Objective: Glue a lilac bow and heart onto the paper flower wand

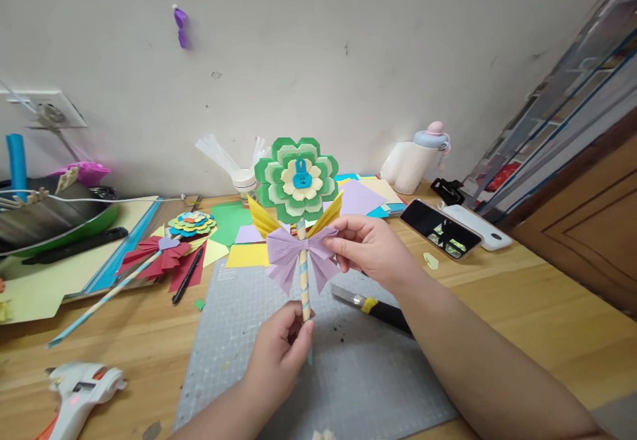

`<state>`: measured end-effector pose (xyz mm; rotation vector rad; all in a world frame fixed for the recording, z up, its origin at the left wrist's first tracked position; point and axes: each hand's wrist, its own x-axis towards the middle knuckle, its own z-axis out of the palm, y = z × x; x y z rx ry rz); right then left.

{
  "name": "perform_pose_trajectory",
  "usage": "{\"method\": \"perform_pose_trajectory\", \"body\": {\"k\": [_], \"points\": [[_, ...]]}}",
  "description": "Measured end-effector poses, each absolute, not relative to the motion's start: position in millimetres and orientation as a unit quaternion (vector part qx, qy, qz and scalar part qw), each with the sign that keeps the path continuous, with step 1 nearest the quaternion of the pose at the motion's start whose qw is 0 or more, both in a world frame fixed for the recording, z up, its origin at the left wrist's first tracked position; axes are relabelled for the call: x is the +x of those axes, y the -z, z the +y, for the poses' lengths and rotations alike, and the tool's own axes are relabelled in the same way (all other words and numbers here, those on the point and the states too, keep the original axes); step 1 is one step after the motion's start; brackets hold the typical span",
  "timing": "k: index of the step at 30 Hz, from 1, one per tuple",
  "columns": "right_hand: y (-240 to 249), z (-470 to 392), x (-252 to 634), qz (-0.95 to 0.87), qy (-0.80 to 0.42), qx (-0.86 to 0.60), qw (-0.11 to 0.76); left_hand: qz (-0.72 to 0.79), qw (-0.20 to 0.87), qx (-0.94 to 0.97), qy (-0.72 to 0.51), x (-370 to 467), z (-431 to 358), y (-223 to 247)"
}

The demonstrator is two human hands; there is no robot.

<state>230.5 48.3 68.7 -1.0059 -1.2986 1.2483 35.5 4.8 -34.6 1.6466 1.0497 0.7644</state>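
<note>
A paper flower wand stands nearly upright over the grey cutting mat. Its layered green and cream flower has a blue rabbit face in the middle. Yellow folded wings and a lilac paper bow sit on the striped stick below the bloom. My left hand is closed around the lower stick. At the bow's right side, my right hand pinches the paper between thumb and fingers. Behind that hand, a utility knife with a black handle lies on the mat.
On the left lie a second paper flower wand, a black pen and a white glue gun. Coloured paper sheets spread at the back. A phone and a bottle are at right.
</note>
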Motion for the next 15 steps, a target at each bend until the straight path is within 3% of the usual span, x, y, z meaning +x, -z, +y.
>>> {"method": "perform_pose_trajectory", "body": {"k": [6,12,14,15], "points": [[-71.5,49.3,234.7,-0.575,-0.464,-0.444,0.507,0.431,0.534,0.652,-0.322,37.5,4.3,29.5],[-104.7,36.7,279.0,-0.547,-0.232,-0.53,0.604,0.438,0.59,0.571,-0.365,40.8,7.0,24.9],[-101.3,38.0,305.5,-0.552,-0.156,-0.589,0.569,0.448,0.599,0.549,-0.372,42.3,7.8,24.2],[-94.4,39.9,320.5,-0.566,-0.135,-0.64,0.501,0.452,0.603,0.541,-0.374,43.0,8.2,24.0]]}}
